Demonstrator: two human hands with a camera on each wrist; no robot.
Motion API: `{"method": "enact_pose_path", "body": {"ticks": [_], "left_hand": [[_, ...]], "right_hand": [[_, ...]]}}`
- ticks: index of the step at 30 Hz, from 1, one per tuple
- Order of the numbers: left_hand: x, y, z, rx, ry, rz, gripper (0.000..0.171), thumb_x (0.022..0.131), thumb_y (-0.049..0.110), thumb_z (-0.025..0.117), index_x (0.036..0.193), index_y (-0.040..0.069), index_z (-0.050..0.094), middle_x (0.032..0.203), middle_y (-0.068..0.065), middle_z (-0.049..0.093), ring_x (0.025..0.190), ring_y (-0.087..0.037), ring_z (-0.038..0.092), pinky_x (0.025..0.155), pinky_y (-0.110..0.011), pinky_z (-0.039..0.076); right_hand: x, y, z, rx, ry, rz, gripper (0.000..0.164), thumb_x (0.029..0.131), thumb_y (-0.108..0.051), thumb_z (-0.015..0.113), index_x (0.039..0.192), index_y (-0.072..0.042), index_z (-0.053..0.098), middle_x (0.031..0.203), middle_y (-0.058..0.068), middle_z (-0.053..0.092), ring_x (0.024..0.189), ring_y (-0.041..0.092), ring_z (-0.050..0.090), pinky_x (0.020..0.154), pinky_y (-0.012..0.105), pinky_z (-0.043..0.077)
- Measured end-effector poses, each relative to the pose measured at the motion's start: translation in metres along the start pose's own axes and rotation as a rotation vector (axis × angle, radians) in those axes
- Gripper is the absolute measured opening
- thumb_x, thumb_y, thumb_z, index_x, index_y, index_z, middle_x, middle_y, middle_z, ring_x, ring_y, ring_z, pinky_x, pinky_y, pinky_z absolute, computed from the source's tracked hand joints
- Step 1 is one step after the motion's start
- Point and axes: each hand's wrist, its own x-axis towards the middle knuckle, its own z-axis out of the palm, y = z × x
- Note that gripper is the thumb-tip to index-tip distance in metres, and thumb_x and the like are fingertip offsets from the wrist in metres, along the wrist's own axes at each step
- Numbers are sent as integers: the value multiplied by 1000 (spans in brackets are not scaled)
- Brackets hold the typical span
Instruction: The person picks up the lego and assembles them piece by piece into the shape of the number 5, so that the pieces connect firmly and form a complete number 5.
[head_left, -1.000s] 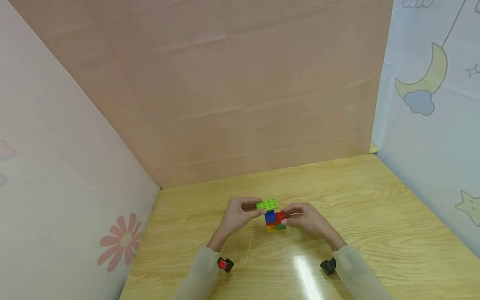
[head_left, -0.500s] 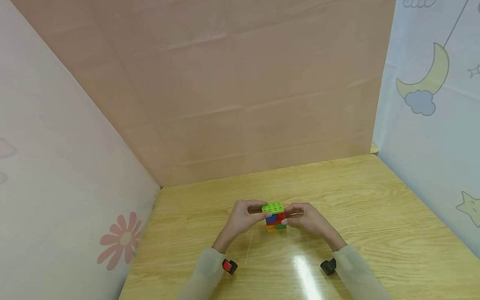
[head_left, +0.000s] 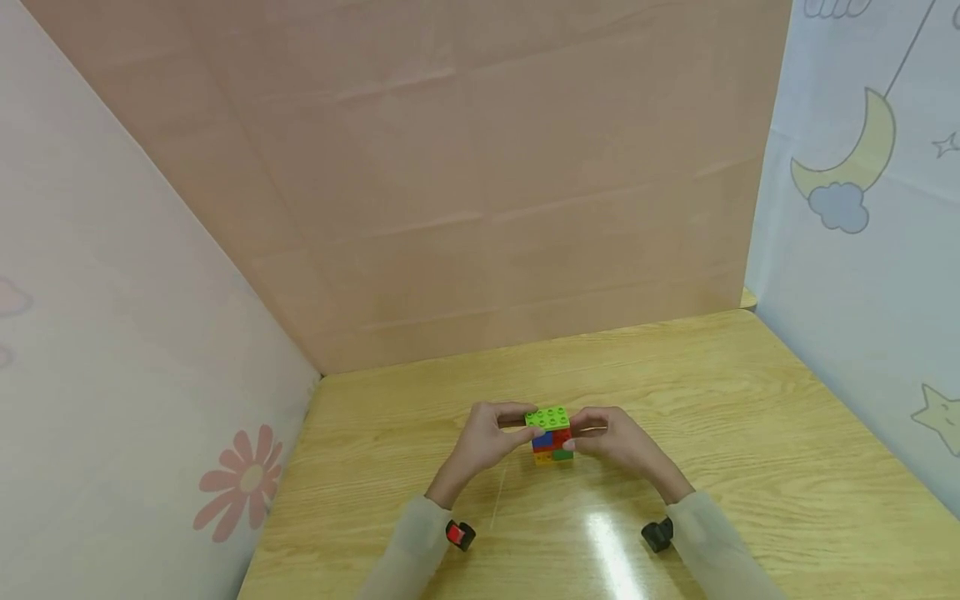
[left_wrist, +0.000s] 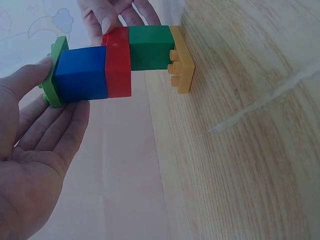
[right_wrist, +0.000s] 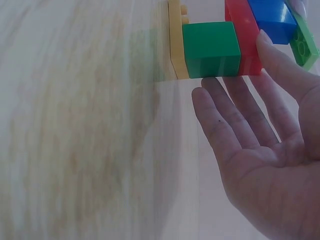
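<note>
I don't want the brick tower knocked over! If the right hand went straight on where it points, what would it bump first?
The red toy brick, most likely: the thumb of the right hand looks right up against it. The depth at the other fingers is harder to judge.

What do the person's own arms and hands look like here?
The left sleeve and right sleeve are plain, pale. A black device with a red patch is at the left cuff, another black device at the right cuff. Left hand and right hand wear no gloves.
</note>
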Motion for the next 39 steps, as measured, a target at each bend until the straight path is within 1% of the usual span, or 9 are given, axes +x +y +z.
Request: {"method": "enact_pose_path", "body": {"ticks": [8,15,19,24,26,29,33,35,39], "left_hand": [[-1,1,0,21,-2,20,37,93,30,82,127,15,77,129,-7,77,113,-23,77,88,-29,64],[0,3,2,50,-4,11,38,94,33,81,128,17,77,130,-4,77,115,-22,76,89,-29,64],[0,3,3,56,-1,6,37,94,33,81,128,17,77,130,-4,76,115,-22,76,89,-29,64],[2,4,3,103,-8,27,38,95,33,80,128,16,77,130,-4,76,115,-22,76,90,-30,64],[3,4,3,126,-10,36,38,95,33,80,129,16,76,130,-4,76,115,-22,76,91,-32,64],[3,4,3,152,-12,46,39,95,33,79,129,15,76,130,-5,76,114,-22,76,93,-39,64],[3,5,3,164,-17,41,39,95,34,79,130,15,76,130,-5,76,114,-23,76,95,-46,63],[3,6,2,166,-20,35,39,95,34,79,129,15,76,130,-5,76,113,-23,76,95,-46,63],[4,9,1,192,-28,29,39,94,34,80,128,15,77,129,-5,77,112,-22,77,94,-41,64]], "right_hand": [[0,2,1,-4,-22,-21,31,96,-29,78,119,-10,74,129,16,73,121,39,70,98,50,61],[0,3,1,-25,-3,-3,30,95,-32,79,119,-13,76,127,11,75,123,36,70,97,46,62],[0,2,0,-21,-6,-1,32,95,-32,80,120,-13,75,128,12,74,125,37,69,98,48,61],[1,1,-1,-11,0,-5,33,94,-31,81,120,-11,75,128,13,73,125,39,68,99,50,61],[1,1,-2,-9,3,-3,33,94,-31,81,119,-11,75,128,13,73,125,39,68,99,50,61],[1,0,-2,-8,3,1,33,94,-31,81,120,-11,75,128,14,73,125,38,68,99,49,61],[2,0,-2,-11,2,3,33,95,-31,80,120,-10,75,128,14,73,125,38,69,98,49,61],[2,1,-2,-4,-1,0,32,95,-30,80,120,-10,75,129,15,73,125,39,68,98,48,61],[2,2,-1,10,-8,-3,32,95,-28,80,120,-8,75,129,16,72,125,39,68,98,46,62]]}}
